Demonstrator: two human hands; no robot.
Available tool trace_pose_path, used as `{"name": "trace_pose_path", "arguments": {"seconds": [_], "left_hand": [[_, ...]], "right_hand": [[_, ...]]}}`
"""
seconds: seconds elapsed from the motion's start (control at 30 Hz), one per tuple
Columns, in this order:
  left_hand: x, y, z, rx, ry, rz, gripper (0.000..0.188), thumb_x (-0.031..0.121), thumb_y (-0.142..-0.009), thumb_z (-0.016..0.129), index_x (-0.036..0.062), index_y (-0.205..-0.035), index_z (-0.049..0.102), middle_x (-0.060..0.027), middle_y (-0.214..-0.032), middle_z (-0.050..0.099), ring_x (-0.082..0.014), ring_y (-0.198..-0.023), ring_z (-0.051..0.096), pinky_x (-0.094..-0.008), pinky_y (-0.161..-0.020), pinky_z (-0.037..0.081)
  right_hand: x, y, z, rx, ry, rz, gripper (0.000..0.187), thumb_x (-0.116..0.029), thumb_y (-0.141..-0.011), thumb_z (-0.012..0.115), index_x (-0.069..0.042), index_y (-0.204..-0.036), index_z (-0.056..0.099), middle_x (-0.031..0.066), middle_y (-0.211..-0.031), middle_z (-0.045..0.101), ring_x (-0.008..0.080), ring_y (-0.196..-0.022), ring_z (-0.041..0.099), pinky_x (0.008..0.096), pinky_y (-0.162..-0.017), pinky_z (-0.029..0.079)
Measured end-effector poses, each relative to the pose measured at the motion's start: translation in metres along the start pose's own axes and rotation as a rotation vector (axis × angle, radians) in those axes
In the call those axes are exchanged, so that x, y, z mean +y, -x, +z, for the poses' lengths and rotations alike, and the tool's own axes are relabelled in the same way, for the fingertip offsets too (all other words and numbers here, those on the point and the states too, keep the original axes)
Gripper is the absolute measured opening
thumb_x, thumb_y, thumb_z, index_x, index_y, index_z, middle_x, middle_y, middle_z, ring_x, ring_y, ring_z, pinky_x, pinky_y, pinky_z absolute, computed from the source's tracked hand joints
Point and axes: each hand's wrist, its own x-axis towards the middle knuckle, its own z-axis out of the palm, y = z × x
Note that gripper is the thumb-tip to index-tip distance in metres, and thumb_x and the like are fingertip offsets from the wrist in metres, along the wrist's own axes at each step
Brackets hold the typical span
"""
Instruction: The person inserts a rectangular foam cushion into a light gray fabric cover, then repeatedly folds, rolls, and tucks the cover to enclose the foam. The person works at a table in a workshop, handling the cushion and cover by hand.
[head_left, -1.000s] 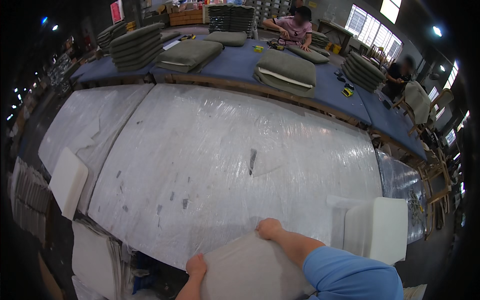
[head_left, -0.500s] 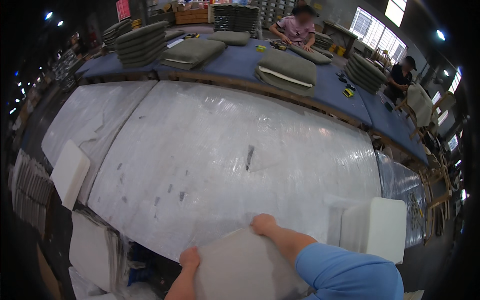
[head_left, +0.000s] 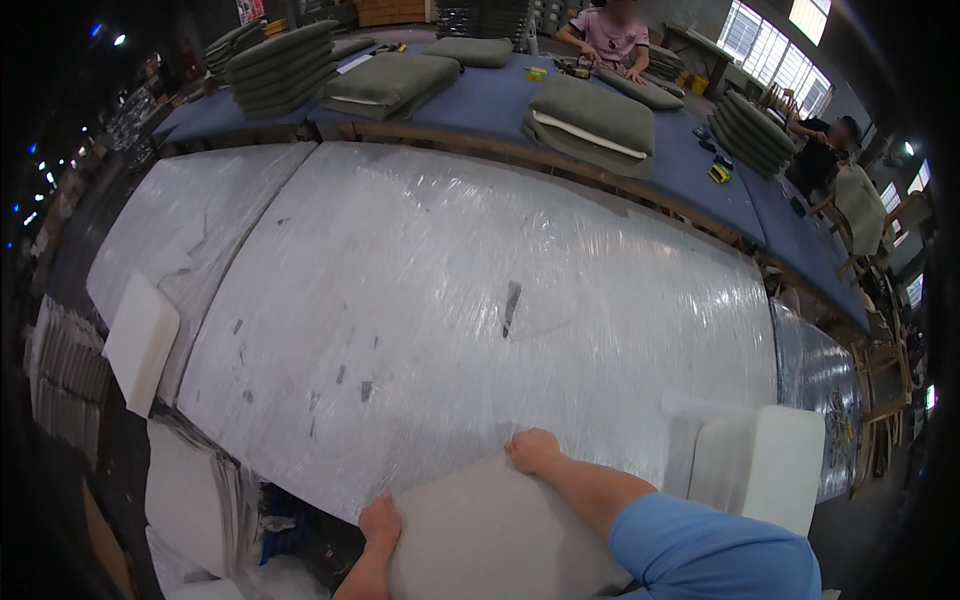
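Note:
A pale grey fabric piece (head_left: 490, 530), broad and roughly square, lies at the near edge of the plastic-wrapped table (head_left: 420, 300). At its far left corner, my left hand (head_left: 381, 522) is closed on the edge. My right hand (head_left: 533, 451) grips its far right corner, fingers curled over and partly hidden. Whether padding sits inside the fabric I cannot tell. Right of my right forearm stands a stack of white foam cushion pads (head_left: 780, 465).
Another white foam pad (head_left: 143, 340) leans on the table's left edge, above stacked pale sheets (head_left: 190, 495). Beyond, a blue-topped table (head_left: 480, 105) bears folded green-grey cushions (head_left: 590, 120) and a cushion stack (head_left: 280, 70). Two people (head_left: 612, 40) work on the far side.
My view has tilted slightly downward and left, so the far table sits higher. Both hands keep their grip on the fabric's corners, and its surface looks smoother, with less shadow.

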Motion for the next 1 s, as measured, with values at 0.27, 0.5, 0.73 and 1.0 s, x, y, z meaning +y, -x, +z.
{"name": "trace_pose_path", "arguments": {"seconds": [0.27, 0.5, 0.73, 1.0], "left_hand": [[0.003, -0.012, -0.008, -0.069, 0.107, -0.014, 0.050, 0.038, -0.109, 0.039, 0.0021, -0.107, 0.074, -0.0236, -0.111, 0.073, -0.0450, -0.106, 0.068, -0.0547, -0.095, 0.051], [0.002, -0.017, -0.002, -0.175, 0.032, -0.016, 0.053, 0.039, -0.109, 0.038, 0.0005, -0.104, 0.074, -0.0250, -0.109, 0.073, -0.0453, -0.107, 0.068, -0.0551, -0.094, 0.051], [0.000, -0.015, -0.004, -0.122, 0.065, -0.048, 0.053, 0.040, -0.110, 0.038, 0.0027, -0.107, 0.075, -0.0236, -0.110, 0.074, -0.0448, -0.108, 0.068, -0.0553, -0.095, 0.051], [-0.001, -0.014, -0.002, -0.153, 0.048, -0.040, 0.052, 0.038, -0.110, 0.036, 0.0018, -0.105, 0.074, -0.0251, -0.109, 0.073, -0.0464, -0.106, 0.068, -0.0558, -0.095, 0.050]], "right_hand": [[-0.009, 0.001, -0.018, -0.104, 0.088, -0.001, 0.044, -0.039, -0.105, 0.047, -0.008, -0.116, 0.076, 0.0160, -0.122, 0.073, 0.0339, -0.117, 0.067, 0.0471, -0.099, 0.052], [-0.005, -0.002, -0.012, -0.102, 0.073, 0.004, 0.046, -0.040, -0.104, 0.047, -0.006, -0.114, 0.077, 0.0166, -0.121, 0.074, 0.0348, -0.117, 0.067, 0.0477, -0.100, 0.052], [-0.003, -0.007, -0.006, -0.071, 0.040, 0.010, 0.045, -0.039, -0.104, 0.048, -0.006, -0.114, 0.077, 0.0158, -0.120, 0.074, 0.0362, -0.117, 0.066, 0.0476, -0.100, 0.051], [-0.004, -0.006, -0.006, -0.112, 0.041, 0.030, 0.045, -0.040, -0.105, 0.047, -0.006, -0.117, 0.076, 0.0169, -0.123, 0.073, 0.0360, -0.118, 0.066, 0.0471, -0.102, 0.051]]}}
